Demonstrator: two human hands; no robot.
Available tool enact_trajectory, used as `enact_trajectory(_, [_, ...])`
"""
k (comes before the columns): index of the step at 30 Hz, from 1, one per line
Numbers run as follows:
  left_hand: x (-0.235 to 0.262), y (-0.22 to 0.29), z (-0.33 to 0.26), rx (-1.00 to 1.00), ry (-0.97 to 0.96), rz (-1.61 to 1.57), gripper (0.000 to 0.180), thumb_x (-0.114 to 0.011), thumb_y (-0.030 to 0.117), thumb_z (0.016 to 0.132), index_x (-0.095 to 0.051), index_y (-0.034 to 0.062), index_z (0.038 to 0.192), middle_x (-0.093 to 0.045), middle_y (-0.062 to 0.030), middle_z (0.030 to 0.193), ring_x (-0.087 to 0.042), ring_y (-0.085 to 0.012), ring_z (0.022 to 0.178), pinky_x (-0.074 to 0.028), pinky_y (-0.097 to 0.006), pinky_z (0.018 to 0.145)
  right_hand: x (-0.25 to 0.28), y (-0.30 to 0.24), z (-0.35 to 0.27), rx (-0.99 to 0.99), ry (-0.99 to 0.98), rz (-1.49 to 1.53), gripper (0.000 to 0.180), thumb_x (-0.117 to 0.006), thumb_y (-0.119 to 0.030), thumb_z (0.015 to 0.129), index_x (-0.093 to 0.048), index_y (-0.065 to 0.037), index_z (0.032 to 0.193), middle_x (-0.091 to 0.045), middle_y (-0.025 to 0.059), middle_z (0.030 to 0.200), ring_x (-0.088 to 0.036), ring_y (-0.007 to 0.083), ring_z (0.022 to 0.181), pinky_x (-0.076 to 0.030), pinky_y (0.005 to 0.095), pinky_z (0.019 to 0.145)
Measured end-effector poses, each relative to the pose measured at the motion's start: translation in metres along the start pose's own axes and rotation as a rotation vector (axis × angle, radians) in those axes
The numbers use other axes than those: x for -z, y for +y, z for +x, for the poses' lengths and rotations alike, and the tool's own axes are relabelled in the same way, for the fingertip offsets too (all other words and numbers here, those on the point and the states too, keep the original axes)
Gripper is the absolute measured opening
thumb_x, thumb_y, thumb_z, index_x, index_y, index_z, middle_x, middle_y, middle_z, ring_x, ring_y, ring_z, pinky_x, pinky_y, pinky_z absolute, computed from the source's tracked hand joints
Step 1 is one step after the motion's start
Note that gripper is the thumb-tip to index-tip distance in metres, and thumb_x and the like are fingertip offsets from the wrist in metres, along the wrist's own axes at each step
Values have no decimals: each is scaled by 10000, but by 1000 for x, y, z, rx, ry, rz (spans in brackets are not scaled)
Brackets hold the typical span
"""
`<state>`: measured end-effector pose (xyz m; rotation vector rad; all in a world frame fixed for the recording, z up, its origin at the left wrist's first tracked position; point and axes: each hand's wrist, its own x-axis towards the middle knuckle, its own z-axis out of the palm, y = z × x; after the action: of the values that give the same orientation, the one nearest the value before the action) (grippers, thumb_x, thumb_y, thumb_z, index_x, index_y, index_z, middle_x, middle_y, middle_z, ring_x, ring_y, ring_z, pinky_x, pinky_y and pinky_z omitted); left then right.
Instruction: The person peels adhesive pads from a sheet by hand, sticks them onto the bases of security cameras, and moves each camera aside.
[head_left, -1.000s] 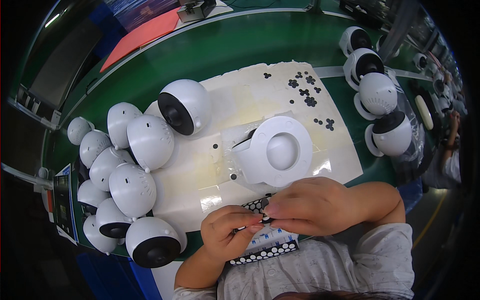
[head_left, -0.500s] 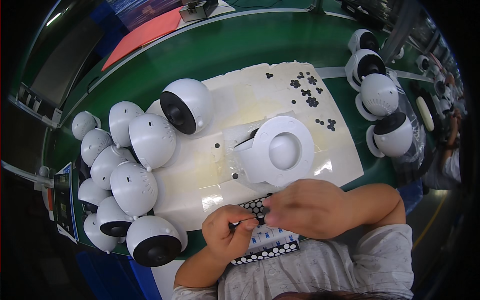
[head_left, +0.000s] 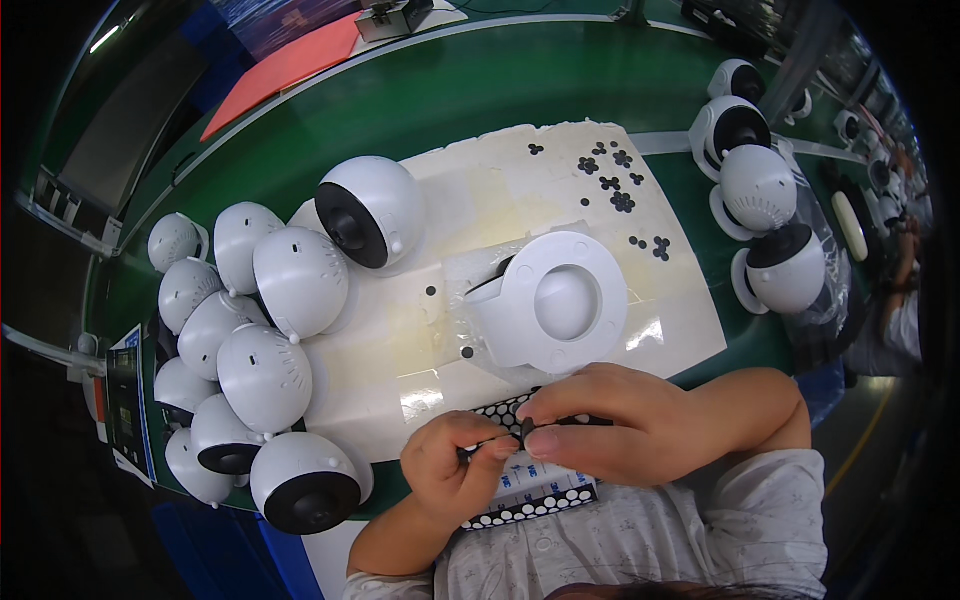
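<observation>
Close to my body, a sheet of round black stick-on pads (head_left: 493, 413), black with rows of white circles, is pinched by its left side in my left hand (head_left: 450, 465). The sheet's pale, blue-printed backing (head_left: 535, 478) shows below my fingers. A small dark round pad (head_left: 527, 428) sits between the thumb and forefinger of my right hand (head_left: 625, 420), right beside my left fingertips. Just beyond my hands, a white dome camera (head_left: 606, 300) rests with its ring-shaped base facing up on bubble wrap (head_left: 470, 268).
Several white dome cameras (head_left: 265, 380) crowd the left of the cream board (head_left: 400, 350); one camera (head_left: 385, 205) stands on its far left. Loose black pads (head_left: 623, 203) lie at the board's far right. More cameras (head_left: 787, 270) line the right side of the green table (head_left: 480, 90).
My right hand has turned, its thumb and forefinger now showing apart with the dark pad between their tips. My left hand keeps its hold on the sheet.
</observation>
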<state>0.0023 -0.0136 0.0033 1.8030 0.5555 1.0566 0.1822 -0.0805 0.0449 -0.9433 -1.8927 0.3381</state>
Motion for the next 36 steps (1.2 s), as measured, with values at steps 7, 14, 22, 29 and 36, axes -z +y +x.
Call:
enact_trajectory(7, [1, -3, -2, -56, -62, -36, 144, -683, 58, 721, -547, 13, 737, -593, -90, 628, -561, -172, 521, -438, -248, 486, 4, 3, -1, -66, -130, 29, 676, -668, 66, 669, -320, -73, 1232, -544, 173, 974, -597, 268, 846, -496, 326, 653])
enact_trajectory(14, [2, -1, 5, -221, -68, 114, 154, -694, 50, 692, -548, 10, 719, -582, -87, 635, -550, -183, 517, -423, -257, 464, -2, 5, -1, -52, 8, 197, 440, -558, 5, 756, -492, -58, 1186, -508, 142, 1061, -552, 280, 813, -466, 305, 671])
enact_trajectory(22, [-2, -5, 6, -148, -70, 45, 155, -700, 73, 685, -560, 16, 716, -575, -76, 645, -547, -208, 549, -434, -283, 502, 3, 4, 5, 262, -39, -27, 497, -719, -123, 699, -481, -18, 1123, -559, 118, 857, -568, 223, 658, -450, 301, 522])
enact_trajectory(29, [-6, -8, 6, -411, -111, 599, 251, -646, 316, 756, -578, 78, 715, -424, -180, 1279, -368, -442, 1158, -312, -455, 925, 40, 40, 18, -137, 329, 182, 665, -489, 106, 776, -187, -68, 1342, -411, 135, 1118, -516, 120, 752, -431, 208, 664])
enact_trajectory(36, [-10, -8, 6, -308, -231, 599, 214, -676, 323, 704, -596, 125, 694, -508, -83, 1230, -381, -287, 1215, -203, -470, 979, 52, 52, 18, -466, 213, 284, 778, -498, 120, 781, -62, -129, 1374, -365, 166, 1151, -503, 119, 815, -439, 225, 724])
